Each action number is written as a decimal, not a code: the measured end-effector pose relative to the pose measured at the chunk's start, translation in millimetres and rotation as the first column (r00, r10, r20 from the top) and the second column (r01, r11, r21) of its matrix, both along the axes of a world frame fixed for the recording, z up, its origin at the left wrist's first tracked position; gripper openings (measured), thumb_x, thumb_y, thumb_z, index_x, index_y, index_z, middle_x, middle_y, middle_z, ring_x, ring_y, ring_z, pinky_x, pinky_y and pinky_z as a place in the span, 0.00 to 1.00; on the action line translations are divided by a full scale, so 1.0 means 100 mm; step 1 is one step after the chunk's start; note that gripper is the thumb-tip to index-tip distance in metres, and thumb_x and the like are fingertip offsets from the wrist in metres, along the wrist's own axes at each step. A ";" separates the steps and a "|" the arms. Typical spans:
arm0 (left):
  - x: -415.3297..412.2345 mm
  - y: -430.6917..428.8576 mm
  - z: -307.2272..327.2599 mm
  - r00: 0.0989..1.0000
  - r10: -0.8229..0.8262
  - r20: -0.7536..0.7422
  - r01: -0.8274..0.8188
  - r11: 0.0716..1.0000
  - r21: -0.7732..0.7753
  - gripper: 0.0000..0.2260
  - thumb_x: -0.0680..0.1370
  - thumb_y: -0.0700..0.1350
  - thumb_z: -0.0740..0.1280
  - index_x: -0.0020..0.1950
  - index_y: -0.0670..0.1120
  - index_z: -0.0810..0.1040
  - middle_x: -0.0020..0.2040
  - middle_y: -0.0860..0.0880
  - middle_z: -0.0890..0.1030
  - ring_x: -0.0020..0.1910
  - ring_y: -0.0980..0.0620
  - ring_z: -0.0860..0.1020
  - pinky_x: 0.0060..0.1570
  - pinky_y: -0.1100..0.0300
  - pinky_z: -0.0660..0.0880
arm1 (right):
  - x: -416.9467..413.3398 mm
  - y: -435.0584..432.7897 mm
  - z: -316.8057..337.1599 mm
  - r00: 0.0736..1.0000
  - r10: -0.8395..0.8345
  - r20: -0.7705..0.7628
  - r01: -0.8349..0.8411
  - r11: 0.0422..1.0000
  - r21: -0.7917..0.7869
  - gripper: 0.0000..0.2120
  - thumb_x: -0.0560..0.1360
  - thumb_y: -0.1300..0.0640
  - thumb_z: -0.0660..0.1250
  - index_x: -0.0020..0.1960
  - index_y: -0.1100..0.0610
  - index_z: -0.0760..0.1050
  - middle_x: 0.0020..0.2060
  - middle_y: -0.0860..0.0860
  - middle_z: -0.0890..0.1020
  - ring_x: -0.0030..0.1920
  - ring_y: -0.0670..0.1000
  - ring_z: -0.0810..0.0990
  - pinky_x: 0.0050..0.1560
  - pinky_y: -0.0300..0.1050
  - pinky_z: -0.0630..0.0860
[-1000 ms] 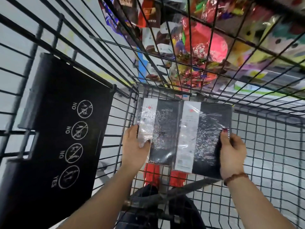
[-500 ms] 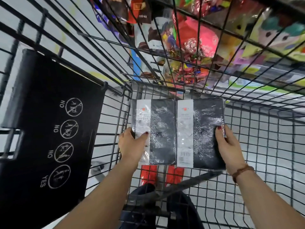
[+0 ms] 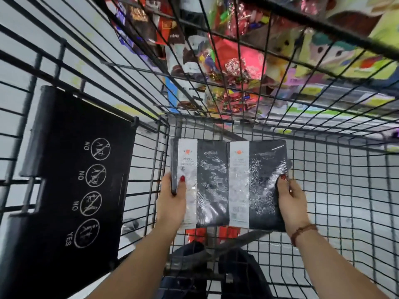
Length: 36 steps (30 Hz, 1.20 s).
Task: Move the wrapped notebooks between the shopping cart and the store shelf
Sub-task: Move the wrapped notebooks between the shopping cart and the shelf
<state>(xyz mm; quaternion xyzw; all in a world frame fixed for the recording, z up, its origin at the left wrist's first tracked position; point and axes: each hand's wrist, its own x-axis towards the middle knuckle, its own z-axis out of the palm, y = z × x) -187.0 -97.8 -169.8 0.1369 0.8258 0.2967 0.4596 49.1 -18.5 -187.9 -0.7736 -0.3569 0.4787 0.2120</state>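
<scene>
Two black notebooks in clear shiny wrap, each with a white label band, are held side by side inside the wire shopping cart [image 3: 336, 190]. The left notebook [image 3: 209, 186] is gripped at its left edge by my left hand [image 3: 172, 201], thumb on the front cover. My right hand [image 3: 291, 203] grips the right edge of the right notebook [image 3: 261, 186], thumb on top. Both notebooks face up, level with each other and touching along their inner edges, above the cart's wire bottom.
A black child-seat flap [image 3: 71, 190] with NO/YES pictograms hangs on the cart's left wall. Beyond the front wire wall stand shelves of colourful sweets and toys [image 3: 233, 61]. Red items [image 3: 216, 234] and dark trousers [image 3: 237, 275] show below the cart bottom.
The two notebooks have straightened from a tilted spread to level and side by side. Both hands kept their hold; the view has shifted slightly.
</scene>
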 end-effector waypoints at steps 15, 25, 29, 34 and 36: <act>-0.03 -0.01 1.67 0.992 -0.060 -0.110 0.078 0.984 0.163 0.16 0.78 0.52 0.64 0.66 0.53 0.73 0.47 0.55 0.79 0.48 0.48 0.78 0.50 0.54 0.76 | 0.24 -0.30 1.75 0.990 -0.137 -0.032 0.140 0.983 0.121 0.22 0.74 0.40 0.63 0.53 0.59 0.78 0.48 0.55 0.83 0.49 0.57 0.81 0.55 0.55 0.77; 0.45 -0.08 2.78 0.992 -0.123 0.016 0.105 0.901 0.421 0.22 0.77 0.57 0.64 0.69 0.51 0.71 0.62 0.50 0.77 0.59 0.47 0.76 0.60 0.45 0.74 | 0.83 -0.64 2.91 0.941 -0.307 -0.144 0.339 0.875 0.346 0.08 0.76 0.51 0.65 0.48 0.56 0.77 0.47 0.52 0.79 0.53 0.54 0.76 0.55 0.44 0.68; 0.75 -0.10 3.07 0.983 -0.175 0.050 0.127 0.854 0.505 0.22 0.78 0.55 0.64 0.71 0.52 0.68 0.61 0.53 0.73 0.60 0.47 0.73 0.60 0.46 0.72 | 1.12 -0.84 3.13 0.917 -0.314 -0.245 0.384 0.860 0.337 0.16 0.76 0.48 0.65 0.43 0.62 0.77 0.41 0.64 0.81 0.47 0.62 0.80 0.56 0.54 0.74; 1.30 -0.23 3.31 0.983 -0.182 -0.008 0.156 0.817 0.555 0.20 0.78 0.53 0.65 0.69 0.49 0.71 0.61 0.47 0.77 0.57 0.45 0.76 0.58 0.46 0.74 | 1.71 -1.05 3.34 0.880 -0.354 -0.317 0.456 0.816 0.354 0.09 0.75 0.48 0.67 0.42 0.53 0.79 0.45 0.54 0.83 0.52 0.57 0.80 0.61 0.57 0.73; 1.57 -0.33 3.38 0.982 -0.189 -0.006 0.160 0.812 0.561 0.20 0.78 0.52 0.64 0.69 0.49 0.71 0.58 0.48 0.76 0.56 0.45 0.75 0.56 0.48 0.74 | 2.01 -1.12 3.42 0.862 -0.353 -0.362 0.480 0.797 0.367 0.08 0.75 0.50 0.67 0.48 0.54 0.80 0.49 0.54 0.83 0.54 0.56 0.80 0.62 0.55 0.73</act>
